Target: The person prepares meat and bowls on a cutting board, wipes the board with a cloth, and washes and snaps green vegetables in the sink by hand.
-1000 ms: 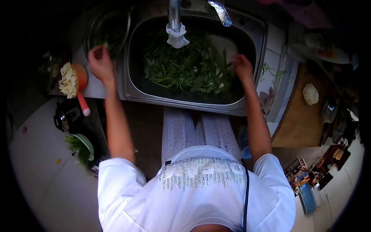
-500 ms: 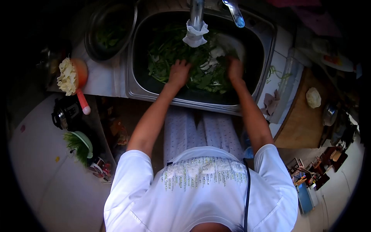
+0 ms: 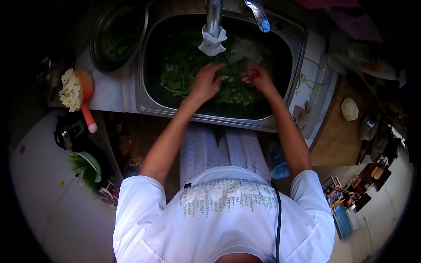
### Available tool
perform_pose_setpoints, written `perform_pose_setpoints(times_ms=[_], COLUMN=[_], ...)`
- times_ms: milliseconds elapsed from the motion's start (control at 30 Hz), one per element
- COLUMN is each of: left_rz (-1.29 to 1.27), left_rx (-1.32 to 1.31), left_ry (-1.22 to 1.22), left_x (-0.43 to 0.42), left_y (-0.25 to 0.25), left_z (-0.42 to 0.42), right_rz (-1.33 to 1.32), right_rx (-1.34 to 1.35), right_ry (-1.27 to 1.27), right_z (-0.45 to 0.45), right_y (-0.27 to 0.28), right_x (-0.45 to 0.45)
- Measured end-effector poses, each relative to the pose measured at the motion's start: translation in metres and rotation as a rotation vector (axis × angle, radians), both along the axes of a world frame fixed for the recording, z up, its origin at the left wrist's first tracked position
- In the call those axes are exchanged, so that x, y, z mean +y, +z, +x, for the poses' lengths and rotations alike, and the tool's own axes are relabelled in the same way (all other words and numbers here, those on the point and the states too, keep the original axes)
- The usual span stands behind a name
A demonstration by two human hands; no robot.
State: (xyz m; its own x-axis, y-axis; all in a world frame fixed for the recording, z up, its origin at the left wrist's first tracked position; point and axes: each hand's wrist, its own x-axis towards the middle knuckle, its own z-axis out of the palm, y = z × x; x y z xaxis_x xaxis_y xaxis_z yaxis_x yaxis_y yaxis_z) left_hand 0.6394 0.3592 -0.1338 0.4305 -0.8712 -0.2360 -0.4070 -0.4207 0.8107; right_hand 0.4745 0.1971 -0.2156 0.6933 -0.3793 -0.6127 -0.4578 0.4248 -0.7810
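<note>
Leafy greens (image 3: 180,83) lie in water inside the metal sink (image 3: 153,107). Over them, left of centre, is my left hand (image 3: 207,83), its thumb and fingers apart and nothing seen in it. My right hand (image 3: 258,78) hangs just to its right with bent fingers; whether a small piece is between them is too dark to tell. Above both hands the faucet (image 3: 213,35) ends in a white wrapping. A glass bowl (image 3: 141,41) with some greens inside stands left of the sink.
At the left, an orange pot (image 3: 86,85) holds pale leaves. Lower down are a dark cooker (image 3: 70,130) and a green bowl (image 3: 93,164) of thin green stalks. On the right, a pale round vegetable (image 3: 350,109) rests on a brown board (image 3: 335,140). Stems lie by the sink.
My left hand has come from near the glass bowl into the sink over the greens. My right hand has moved left, closer to it. The view has shifted slightly.
</note>
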Motion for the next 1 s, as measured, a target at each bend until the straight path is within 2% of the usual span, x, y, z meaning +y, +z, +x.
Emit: perform_pose_setpoints(times_ms=[33,100,133,167,300,400,433,467,533,567,633,667,700,767,900,967,1000], left_rz=[-0.116,-0.188,-0.225,-0.262,-0.293,-0.207,-0.21,-0.212,-0.205,-0.193,-0.183,-0.171,-0.169,-0.208,-0.18,-0.146,-0.146], left_rx=[0.146,0.1,-0.019,-0.139,-0.154,-0.012,0.138,0.289,0.336,0.382,0.307,0.229,0.228,0.163,0.184,0.539,0.538], left_ry=[0.084,0.058,0.042,0.027,-0.103,-0.082,-0.018,0.046,0.08,0.118,0.088,0.06,0.061,0.061,0.064,0.137,0.139], left_x=[-0.004,-0.011,-0.014,-0.016,-0.017,-0.017,-0.017,-0.016,-0.012,-0.011,-0.008,-0.007,-0.007,-0.005,0.0,0.004,0.005], left_y=[0.003,0.012,0.019,0.024,0.033,0.046,0.051,0.054,0.051,0.052,0.058,0.061,0.064,0.067,0.072,0.063,0.062], left_z=[-0.004,-0.007,-0.009,-0.01,-0.007,-0.006,-0.007,-0.008,-0.01,-0.011,-0.01,-0.009,-0.01,-0.013,-0.014,-0.013,-0.013], right_rz=[0.001,0.208,0.206,0.183,0.119,0.224,0.222,0.147,-0.056,-0.059,-1.129,-1.251,-1.249,-1.438,-1.472,-1.45,-1.45], right_rx=[0.001,0.001,0.002,0.0,-0.067,-0.067,-0.067,-0.074,-0.114,-0.114,-0.179,-0.218,-0.219,-0.253,-0.214,-0.231,-0.233], right_ry=[0.001,0.004,0.003,0.063,0.204,0.069,0.067,0.004,-0.15,-0.151,0.021,0.098,0.098,0.307,0.414,0.431,0.431], right_z=[0.003,0.009,0.011,0.011,0.011,0.011,0.009,0.007,0.005,0.005,0.005,0.006,0.01,0.015,0.012,0.012,0.013], right_y=[0.023,0.081,0.096,0.108,0.132,0.153,0.155,0.157,0.162,0.166,0.179,0.193,0.195,0.197,0.18,0.18,0.18], right_x=[0.001,0.003,0.003,0.004,0.006,-0.001,-0.003,-0.005,-0.005,-0.004,0.0,0.005,0.009,0.017,0.023,0.023,0.023])
